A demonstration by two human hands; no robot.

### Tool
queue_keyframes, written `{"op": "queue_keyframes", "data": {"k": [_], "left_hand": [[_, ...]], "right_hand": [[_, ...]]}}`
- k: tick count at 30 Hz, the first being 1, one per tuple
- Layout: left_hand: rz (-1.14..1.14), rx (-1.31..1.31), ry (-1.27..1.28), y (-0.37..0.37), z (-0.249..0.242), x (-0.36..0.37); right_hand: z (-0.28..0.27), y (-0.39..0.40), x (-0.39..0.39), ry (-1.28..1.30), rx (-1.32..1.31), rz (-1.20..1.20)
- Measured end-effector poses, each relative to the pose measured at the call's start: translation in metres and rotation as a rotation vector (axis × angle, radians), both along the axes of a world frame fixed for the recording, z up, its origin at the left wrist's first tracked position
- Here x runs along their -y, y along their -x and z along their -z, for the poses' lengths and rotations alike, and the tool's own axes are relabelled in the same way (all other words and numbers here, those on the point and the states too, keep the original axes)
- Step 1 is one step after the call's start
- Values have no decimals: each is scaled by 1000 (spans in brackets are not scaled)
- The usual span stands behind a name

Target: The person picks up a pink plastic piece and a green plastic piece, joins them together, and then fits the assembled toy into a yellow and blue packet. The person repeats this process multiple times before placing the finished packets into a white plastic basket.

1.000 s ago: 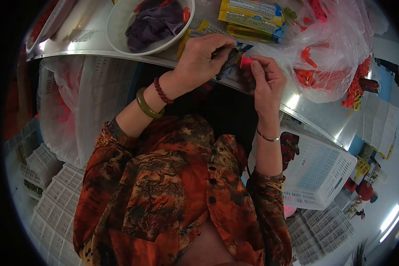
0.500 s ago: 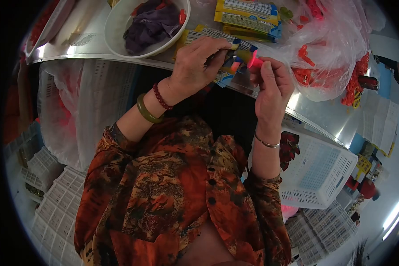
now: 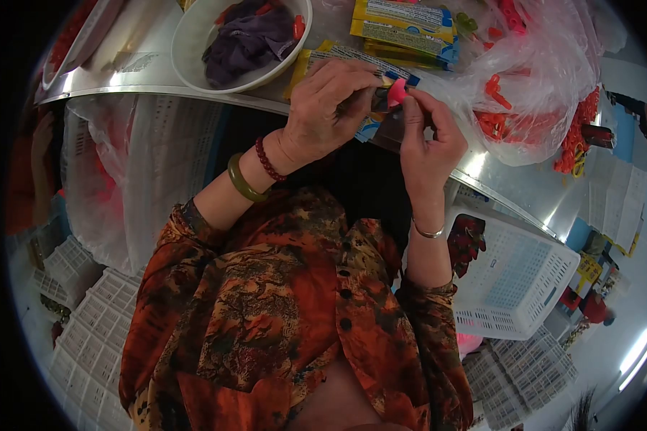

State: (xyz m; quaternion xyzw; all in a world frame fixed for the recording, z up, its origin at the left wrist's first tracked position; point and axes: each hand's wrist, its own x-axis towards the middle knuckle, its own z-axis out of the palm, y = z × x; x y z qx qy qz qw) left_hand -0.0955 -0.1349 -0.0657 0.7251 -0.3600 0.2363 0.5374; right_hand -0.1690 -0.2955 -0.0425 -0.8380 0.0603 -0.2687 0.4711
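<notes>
Over the table's front edge, my left hand (image 3: pixel 331 104) is closed around a small dark piece that its fingers mostly hide. Just right of it, my right hand (image 3: pixel 433 136) pinches a bright pink piece (image 3: pixel 397 93) between thumb and forefinger. The pink piece is up against the end of what my left hand holds; whether the two are joined I cannot tell. Yellow and blue printed packets (image 3: pixel 404 29) lie stacked behind my hands, and a few more are partly hidden under my left hand.
A white bowl (image 3: pixel 182 54) with dark cloth and red pieces stands at the back left. Clear plastic bags (image 3: pixel 546 93) of red pieces lie at the right. Below the table edge are a white crate (image 3: pixel 510 276) and, at the left, a bagged crate (image 3: pixel 169 165).
My right hand has moved left with the pink piece, bringing it close against my left hand. My left hand has shifted slightly right.
</notes>
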Motion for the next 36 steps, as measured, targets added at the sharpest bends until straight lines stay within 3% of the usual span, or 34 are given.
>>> {"op": "queue_keyframes", "data": {"k": [2,5,14,20,21,24,27,30,32,36], "left_hand": [[-12,-15,22,2,1,5],[16,-122,73,8,2,8],[128,222,-80,10,-2,2],[191,196,-157,26,-25,3],[204,208,-161,30,-24,7],[200,231,-154,36,-26,15],[201,121,-104,39,-25,18],[225,78,-120,45,-32,17],[223,64,-138,54,-38,19],[270,3,-156,65,-49,24]], "right_hand": [[-2,-2,-3,298,94,-3],[-4,-1,-10,262,132,-21],[-6,11,-12,-521,-218,-14],[-8,26,-15,-389,-229,-50],[-5,27,-13,-200,-150,-33],[-2,33,-19,-245,-53,3],[4,40,-26,-735,-186,-49],[12,47,-30,-642,-175,-80],[13,53,-24,-410,-92,-86],[-5,64,-13,-112,33,113]]}}
